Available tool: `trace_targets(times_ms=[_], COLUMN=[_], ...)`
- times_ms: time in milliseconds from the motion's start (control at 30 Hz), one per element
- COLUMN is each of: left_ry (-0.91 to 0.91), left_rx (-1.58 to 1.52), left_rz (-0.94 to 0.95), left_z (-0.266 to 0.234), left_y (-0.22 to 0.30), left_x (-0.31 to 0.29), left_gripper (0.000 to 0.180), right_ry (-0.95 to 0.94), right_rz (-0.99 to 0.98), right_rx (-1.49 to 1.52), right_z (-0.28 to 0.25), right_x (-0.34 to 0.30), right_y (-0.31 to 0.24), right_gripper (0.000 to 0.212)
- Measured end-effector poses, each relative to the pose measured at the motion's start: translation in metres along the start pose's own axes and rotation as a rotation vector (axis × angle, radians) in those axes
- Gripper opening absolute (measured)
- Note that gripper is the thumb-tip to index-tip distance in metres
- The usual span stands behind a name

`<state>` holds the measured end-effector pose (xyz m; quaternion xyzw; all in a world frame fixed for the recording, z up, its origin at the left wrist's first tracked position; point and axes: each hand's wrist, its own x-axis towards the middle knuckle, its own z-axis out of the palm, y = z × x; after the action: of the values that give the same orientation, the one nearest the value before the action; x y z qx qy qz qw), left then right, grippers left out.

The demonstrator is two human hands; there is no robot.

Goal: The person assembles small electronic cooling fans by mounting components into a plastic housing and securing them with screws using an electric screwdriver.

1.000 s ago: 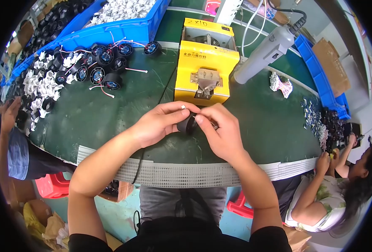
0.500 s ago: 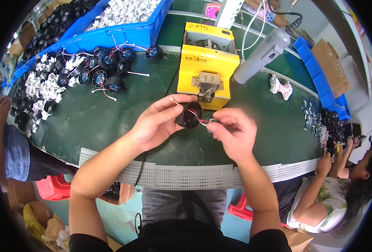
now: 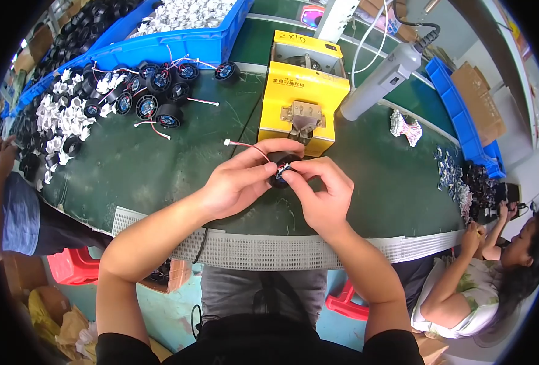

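My left hand (image 3: 239,182) is closed around a round black plastic housing (image 3: 280,181), held above the green table. From it a thin red and white wire (image 3: 248,145) with a small white plug sticks out to the left over my fingers. With thumb and forefinger, my right hand (image 3: 324,190) pinches a small circuit board (image 3: 285,171) at the housing's open face. My fingers cover much of both parts. Just beyond my hands stands a yellow machine (image 3: 306,91) with a metal block on its front.
Wired black housings (image 3: 158,91) and white plastic pieces (image 3: 62,118) lie at the left, before a blue bin (image 3: 178,48). A grey cylindrical tool (image 3: 382,82) hangs right of the machine. Wire bundles (image 3: 406,128) lie beyond. Co-workers sit at both sides, one person (image 3: 464,286) at the right.
My right hand has moved left, bringing the circuit board from beside the housing onto its open face. The housing has turned, and the plugged wire now extends farther left.
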<state>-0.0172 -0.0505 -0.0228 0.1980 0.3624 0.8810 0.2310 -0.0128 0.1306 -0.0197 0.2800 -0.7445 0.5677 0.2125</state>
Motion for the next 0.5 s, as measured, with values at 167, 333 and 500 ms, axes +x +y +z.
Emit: trace_targets(times_ms=[167,333,500], left_ry=[-0.066,-0.047,0.155], left_rx=[0.12,0.518,0.385], left_rz=[0.029,0.079,-0.065], left_z=[0.004,0.01,0.001], left_y=[-0.006,0.0,-0.003], left_x=[-0.002,0.001,0.003], left_gripper=[0.056,0.053,0.045], right_ry=[0.086,0.046,0.011], right_rz=[-0.026,0.152,0.123], right_rx=[-0.158,0.164,-0.014], right_z=[0.001,0.004,-0.005], right_x=[0.002,-0.003,0.0], right_y=[0.003,0.01,0.014], right_gripper=[0.026,0.027,0.02])
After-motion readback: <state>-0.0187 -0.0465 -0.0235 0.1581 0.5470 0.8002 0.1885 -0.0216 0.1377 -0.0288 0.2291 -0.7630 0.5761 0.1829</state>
